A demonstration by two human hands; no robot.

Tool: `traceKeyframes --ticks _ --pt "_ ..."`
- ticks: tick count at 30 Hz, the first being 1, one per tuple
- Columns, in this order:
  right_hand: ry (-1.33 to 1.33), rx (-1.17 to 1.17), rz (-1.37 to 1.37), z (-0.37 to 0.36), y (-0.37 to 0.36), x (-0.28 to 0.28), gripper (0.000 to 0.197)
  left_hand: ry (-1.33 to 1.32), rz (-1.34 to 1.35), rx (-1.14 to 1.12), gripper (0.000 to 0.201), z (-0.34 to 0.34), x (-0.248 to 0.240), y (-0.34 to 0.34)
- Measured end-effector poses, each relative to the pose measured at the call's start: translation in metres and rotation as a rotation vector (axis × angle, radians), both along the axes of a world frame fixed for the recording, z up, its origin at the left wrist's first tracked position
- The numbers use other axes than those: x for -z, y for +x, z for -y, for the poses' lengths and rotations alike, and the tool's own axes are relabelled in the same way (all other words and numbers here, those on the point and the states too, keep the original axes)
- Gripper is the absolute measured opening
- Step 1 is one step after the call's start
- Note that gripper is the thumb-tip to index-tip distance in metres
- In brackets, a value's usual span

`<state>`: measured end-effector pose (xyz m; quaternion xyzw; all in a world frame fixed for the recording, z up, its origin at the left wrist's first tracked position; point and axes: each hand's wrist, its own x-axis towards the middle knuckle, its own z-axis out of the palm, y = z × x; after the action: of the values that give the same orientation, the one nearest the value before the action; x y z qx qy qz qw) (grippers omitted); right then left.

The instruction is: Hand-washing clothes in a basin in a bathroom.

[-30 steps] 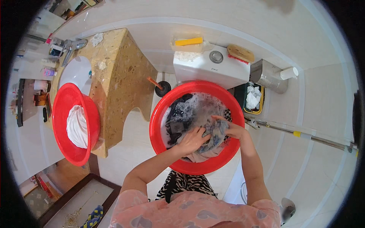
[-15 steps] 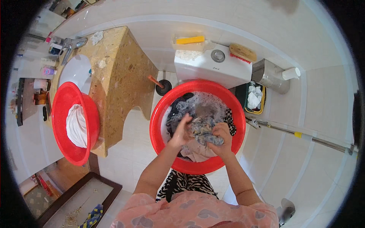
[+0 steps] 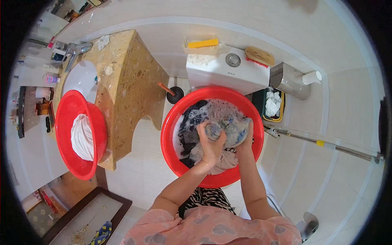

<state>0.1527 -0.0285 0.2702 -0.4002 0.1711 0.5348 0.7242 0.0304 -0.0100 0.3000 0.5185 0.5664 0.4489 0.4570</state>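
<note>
Over a large red basin (image 3: 170, 157) of soapy water, I hold a wet, patterned cloth garment (image 3: 232, 130), pale with blue and grey patches. My left hand (image 3: 211, 143) grips its left side, thumb and fingers curled round the fabric. The right side is in my right hand (image 3: 246, 136), whose fingers are partly hidden by the cloth. Beneath it, dark clothes (image 3: 188, 139) soak at the basin's left and a beige cloth (image 3: 224, 162) lies toward the front. White suds float at the far side of the water.
A smaller red basin (image 3: 65, 151) holding a white cloth (image 3: 82, 136) sits tilted by the stone sink counter (image 3: 122, 77). Behind the large basin stands a toilet tank (image 3: 245, 75) with a wooden brush (image 3: 259, 55) on top. A plunger (image 3: 174, 94) and waste bin (image 3: 281, 107) flank it.
The patterned garment, bunched before, is now spread wider and lies farther up and right. Both hands moved with it; my left hand has gone from open beside it to gripping it.
</note>
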Motion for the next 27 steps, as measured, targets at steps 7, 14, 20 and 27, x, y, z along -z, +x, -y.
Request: traceKeyframes --ticks 7,14,20,27 --pt "0.031 -0.530 -0.036 -0.011 0.017 0.031 0.031 0.371 -0.256 0.294 0.060 0.014 -0.020 -0.009" --pt "-0.010 -1.597 1.027 -0.057 0.040 0.057 0.026 0.638 -0.530 0.645 0.070 0.025 -0.015 -0.011" --pt "-0.094 -1.308 0.884 -0.040 0.021 0.037 0.041 0.780 -0.738 0.813 0.044 0.021 0.001 -0.020" --pt "-0.140 -1.294 1.205 -0.041 0.012 0.020 0.040 0.709 -0.827 0.923 0.033 0.017 0.016 -0.022"
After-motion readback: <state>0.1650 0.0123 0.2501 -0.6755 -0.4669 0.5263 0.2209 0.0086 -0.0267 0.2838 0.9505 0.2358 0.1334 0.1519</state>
